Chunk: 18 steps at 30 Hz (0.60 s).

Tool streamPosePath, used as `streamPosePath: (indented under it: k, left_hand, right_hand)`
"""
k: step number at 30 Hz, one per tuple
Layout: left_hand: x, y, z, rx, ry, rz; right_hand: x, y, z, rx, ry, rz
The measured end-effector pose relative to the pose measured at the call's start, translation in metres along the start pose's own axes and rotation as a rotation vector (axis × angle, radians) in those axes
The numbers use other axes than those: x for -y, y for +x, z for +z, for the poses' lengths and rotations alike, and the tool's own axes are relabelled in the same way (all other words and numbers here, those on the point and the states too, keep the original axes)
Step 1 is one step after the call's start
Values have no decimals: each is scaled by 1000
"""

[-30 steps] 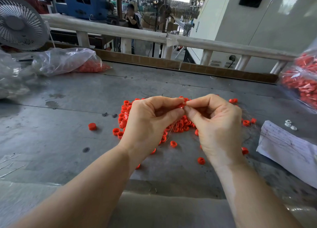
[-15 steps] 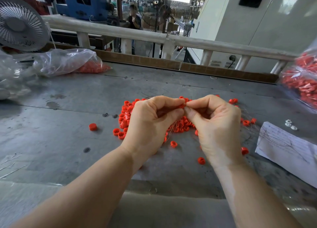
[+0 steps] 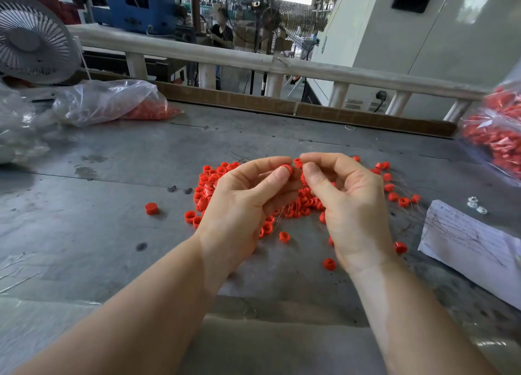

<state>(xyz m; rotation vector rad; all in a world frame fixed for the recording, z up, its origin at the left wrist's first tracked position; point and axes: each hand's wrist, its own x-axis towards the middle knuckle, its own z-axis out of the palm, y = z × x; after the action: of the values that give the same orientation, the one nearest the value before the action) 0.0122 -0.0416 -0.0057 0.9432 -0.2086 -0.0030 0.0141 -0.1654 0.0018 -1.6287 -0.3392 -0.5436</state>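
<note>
A heap of small red plastic caps [image 3: 210, 181] lies on the grey metal table [image 3: 118, 160], partly hidden behind both hands. My left hand [image 3: 242, 202] pinches one red cap [image 3: 287, 169] between thumb and forefinger, held above the heap. My right hand [image 3: 349, 205] is close beside it, thumb and forefinger curled towards each other just right of the cap; I cannot see what, if anything, they pinch. Thin wires [image 3: 282, 216] trail among the caps below the hands.
A lone red cap [image 3: 151, 208] sits left of the heap. Clear bags of red parts lie at back left [image 3: 112, 101] and at the right edge [image 3: 496, 137]. A paper sheet [image 3: 473, 245] and small white parts [image 3: 476, 205] lie right. A fan [image 3: 31, 39] stands far left.
The hands, pressed together fingertip to fingertip before, have drawn slightly apart. The red cap now shows clearly in my left hand's pinch.
</note>
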Motion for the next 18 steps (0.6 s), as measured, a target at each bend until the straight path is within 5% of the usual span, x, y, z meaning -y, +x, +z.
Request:
streamPosePath:
  k: [18]
  left_hand:
    - [2, 2, -2, -12, 57, -13]
  right_hand:
    - [0, -2, 2, 113, -66, -62]
